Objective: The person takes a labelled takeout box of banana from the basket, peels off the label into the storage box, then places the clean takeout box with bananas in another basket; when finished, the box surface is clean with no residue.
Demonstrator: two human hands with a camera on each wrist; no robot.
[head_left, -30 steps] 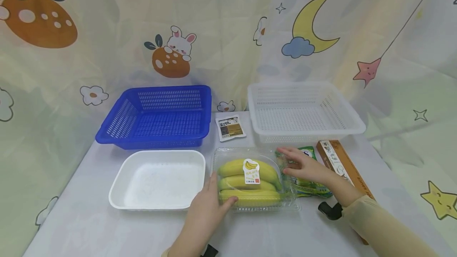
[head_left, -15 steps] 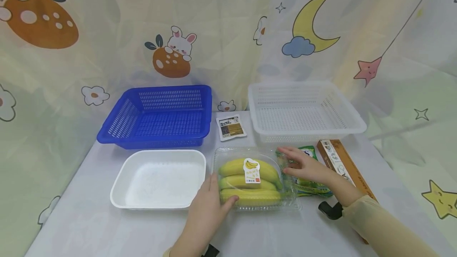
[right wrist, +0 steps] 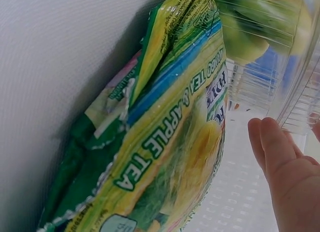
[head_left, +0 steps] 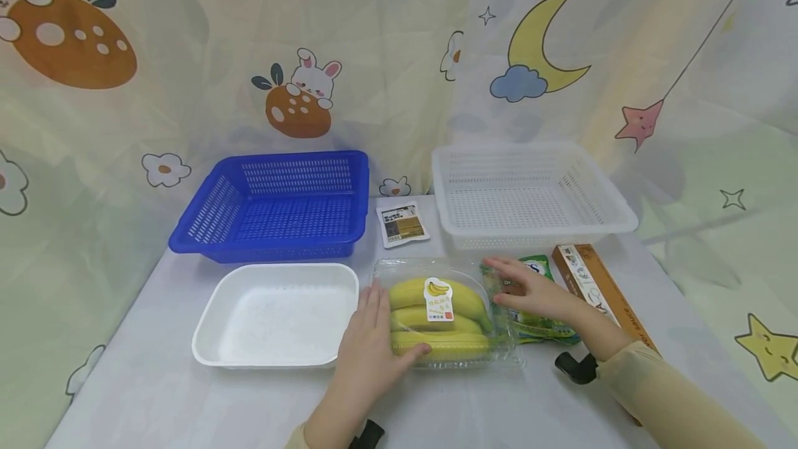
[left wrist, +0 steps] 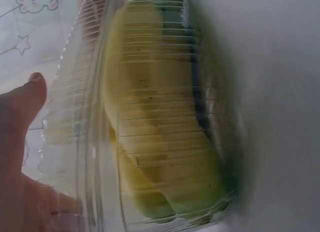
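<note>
A clear plastic clamshell of yellow bananas point(head_left: 439, 314) lies on the table in front of me, blurred and close in the left wrist view as the clamshell point(left wrist: 150, 122). My left hand point(head_left: 374, 345) lies on its left end, fingers straight over the lid and thumb on the front edge. My right hand point(head_left: 530, 289) reaches to the box's right end with straight fingers, above a green apple tea packet point(head_left: 536, 324). The right wrist view shows that packet point(right wrist: 160, 142) beside the clamshell point(right wrist: 265, 62) and my fingers point(right wrist: 280, 162).
A white foam tray point(head_left: 274, 314) sits left of the bananas. A blue basket point(head_left: 274, 203) and a white basket point(head_left: 530, 192) stand at the back, a small sachet point(head_left: 402, 222) between them. A long brown box point(head_left: 598, 289) lies at the right.
My left hand has slid forward and up onto the clamshell's left end, covering more of the lid. The right hand has hardly moved.
</note>
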